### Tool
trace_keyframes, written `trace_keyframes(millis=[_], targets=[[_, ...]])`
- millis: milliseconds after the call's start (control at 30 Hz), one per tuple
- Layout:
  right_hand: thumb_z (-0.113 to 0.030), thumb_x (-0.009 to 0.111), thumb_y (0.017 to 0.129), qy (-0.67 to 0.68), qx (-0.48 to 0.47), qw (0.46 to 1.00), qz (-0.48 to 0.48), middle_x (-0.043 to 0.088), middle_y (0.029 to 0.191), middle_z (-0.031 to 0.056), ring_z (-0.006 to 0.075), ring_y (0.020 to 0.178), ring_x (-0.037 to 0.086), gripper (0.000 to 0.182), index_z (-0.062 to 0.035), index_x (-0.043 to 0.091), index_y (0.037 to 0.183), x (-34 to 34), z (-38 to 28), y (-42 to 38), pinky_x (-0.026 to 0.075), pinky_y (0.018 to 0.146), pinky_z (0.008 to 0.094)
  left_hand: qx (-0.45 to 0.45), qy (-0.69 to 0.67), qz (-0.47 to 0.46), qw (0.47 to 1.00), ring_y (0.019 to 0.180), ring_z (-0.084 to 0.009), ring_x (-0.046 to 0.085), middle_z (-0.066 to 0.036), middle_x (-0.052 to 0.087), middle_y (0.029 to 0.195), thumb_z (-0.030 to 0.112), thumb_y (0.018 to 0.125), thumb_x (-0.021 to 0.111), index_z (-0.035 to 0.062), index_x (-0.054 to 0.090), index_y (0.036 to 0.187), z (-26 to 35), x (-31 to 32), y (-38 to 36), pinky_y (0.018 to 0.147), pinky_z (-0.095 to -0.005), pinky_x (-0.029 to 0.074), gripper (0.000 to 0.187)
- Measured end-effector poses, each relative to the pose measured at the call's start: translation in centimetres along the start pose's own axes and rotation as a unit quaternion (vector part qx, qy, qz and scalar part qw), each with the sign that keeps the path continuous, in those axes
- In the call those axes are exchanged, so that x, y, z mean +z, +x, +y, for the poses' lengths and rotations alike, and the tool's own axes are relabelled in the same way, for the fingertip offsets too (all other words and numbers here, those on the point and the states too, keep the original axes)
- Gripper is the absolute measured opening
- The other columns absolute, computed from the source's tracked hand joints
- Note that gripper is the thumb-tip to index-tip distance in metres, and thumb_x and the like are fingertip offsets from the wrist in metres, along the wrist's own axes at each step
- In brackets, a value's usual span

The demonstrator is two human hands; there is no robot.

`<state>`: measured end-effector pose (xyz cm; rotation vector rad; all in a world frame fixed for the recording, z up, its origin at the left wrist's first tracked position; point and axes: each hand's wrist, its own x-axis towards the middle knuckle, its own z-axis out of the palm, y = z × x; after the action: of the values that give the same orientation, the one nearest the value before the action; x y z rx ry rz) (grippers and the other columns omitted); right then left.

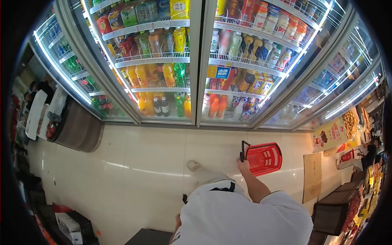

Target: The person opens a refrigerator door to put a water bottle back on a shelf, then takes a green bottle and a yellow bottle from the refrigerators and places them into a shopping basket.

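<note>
My right hand [243,165] is closed around the black handle [243,150] of a red plastic shopping basket [264,158]. The basket hangs at my right side, its slotted inside facing up toward the camera. Low beside my body on the left, only a small part of my left hand [178,220] shows at the edge of my white shirt; its fingers are hidden. In front of me stand glass-doored drink coolers with shelves of bottles [168,74] and cartons. Neither hand touches the coolers.
A rounded brown counter [79,124] stands at the left. To the right are a flat piece of cardboard [312,177] on the floor, a yellow promotional display [330,134], and a person [361,161] near a red basket. A grey crate [70,226] sits at lower left.
</note>
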<state>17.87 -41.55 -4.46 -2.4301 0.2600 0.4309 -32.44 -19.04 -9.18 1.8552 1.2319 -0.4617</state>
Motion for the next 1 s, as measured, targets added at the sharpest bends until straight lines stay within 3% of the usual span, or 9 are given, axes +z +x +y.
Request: trace_keyframes(millis=[33,133,267,367,567,667,800,900,1000], targets=[[-0.038,0.065,0.081,0.027,0.004,1.000,0.013,0.058,0.056,0.0093,0.0238,0.053,0.063,0.040,0.0000,0.063,0.069,0.5,0.1,0.5,0.048,0.050,0.0389,-0.009,-0.017,0.016,1.000,0.079,-0.0349,0.066,-0.023,0.068,0.084,0.031,0.084,0.055,-0.0046,0.068,0.091,0.6,-1.4,2.0,0.073,-0.0454,0.050,0.038],[-0.038,0.065,0.081,0.019,0.003,1.000,-0.020,0.057,0.055,0.0091,0.0226,0.049,0.061,0.040,-0.0003,0.061,0.066,2.1,-0.4,2.3,0.046,0.046,0.0382,-0.084,-0.183,0.126,0.971,0.079,-0.0308,0.066,-0.019,0.070,0.083,0.024,0.083,0.059,-0.0043,0.069,0.089,2.4,-6.1,8.3,0.073,-0.0422,0.050,0.031],[-0.034,0.066,0.082,0.046,0.023,0.998,-0.042,0.051,0.050,0.0055,0.0217,0.041,0.053,0.036,-0.0032,0.056,0.066,6.3,0.6,6.0,0.041,0.039,0.0366,-0.006,-0.198,0.225,0.954,0.072,-0.0243,0.063,-0.014,0.068,0.076,0.017,0.086,0.058,-0.0051,0.067,0.088,9.2,-15.3,12.2,0.070,-0.0380,0.050,0.024],[-0.031,0.066,0.083,0.063,0.072,0.992,-0.084,0.049,0.050,0.0048,0.0215,0.042,0.053,0.034,-0.0040,0.054,0.066,4.9,-5.5,4.4,0.041,0.040,0.0370,-0.009,-0.227,0.257,0.939,0.069,-0.0230,0.063,-0.014,0.068,0.075,0.018,0.088,0.058,-0.0046,0.067,0.084,12.4,-18.5,14.1,0.069,-0.0368,0.050,0.025],[-0.019,0.063,0.088,0.145,0.199,0.946,-0.210,0.050,0.063,0.0107,0.0248,0.047,0.053,0.024,0.0003,0.049,0.086,6.9,-11.8,8.5,0.042,0.042,0.0401,-0.081,-0.237,0.258,0.933,0.063,-0.0236,0.064,-0.015,0.067,0.067,0.024,0.088,0.060,-0.0052,0.067,0.076,13.4,-16.4,14.0,0.064,-0.0379,0.051,0.032],[-0.020,0.063,0.085,0.189,0.220,0.937,-0.194,0.057,0.065,0.0154,0.0274,0.047,0.058,0.026,0.0050,0.055,0.088,8.7,-15.4,10.8,0.047,0.042,0.0394,-0.142,-0.237,0.257,0.926,0.055,-0.0251,0.062,-0.015,0.065,0.060,0.026,0.087,0.061,-0.0054,0.066,0.070,12.7,-14.1,11.9,0.060,-0.0402,0.050,0.036],[-0.019,0.065,0.085,0.226,0.236,0.924,-0.200,0.054,0.067,0.0138,0.0281,0.050,0.057,0.025,0.0022,0.052,0.088,11.6,-18.7,14.0,0.047,0.042,0.0412,-0.241,-0.171,0.238,0.925,0.050,-0.0290,0.061,-0.017,0.062,0.055,0.027,0.084,0.063,-0.0052,0.065,0.064,11.6,-13.1,7.9,0.057,-0.0419,0.049,0.039],[-0.024,0.060,0.090,0.212,0.260,0.911,-0.237,0.051,0.070,0.0099,0.0267,0.059,0.057,0.024,-0.0045,0.046,0.093,13.8,-21.9,15.0,0.049,0.052,0.0416,-0.303,-0.198,0.252,0.898,0.053,-0.0313,0.062,-0.018,0.062,0.056,0.027,0.083,0.062,-0.0050,0.065,0.064,8.3,-11.7,8.0,0.059,-0.0431,0.049,0.037],[-0.025,0.059,0.091,0.212,0.260,0.910,-0.244,0.052,0.070,0.0099,0.0271,0.059,0.057,0.024,-0.0045,0.047,0.093,16.4,-24.5,14.2,0.049,0.051,0.0424,-0.307,-0.241,0.272,0.880,0.056,-0.0322,0.063,-0.020,0.062,0.057,0.026,0.082,0.060,-0.0052,0.065,0.066,7.9,-13.1,8.3,0.061,-0.0435,0.050,0.036]])
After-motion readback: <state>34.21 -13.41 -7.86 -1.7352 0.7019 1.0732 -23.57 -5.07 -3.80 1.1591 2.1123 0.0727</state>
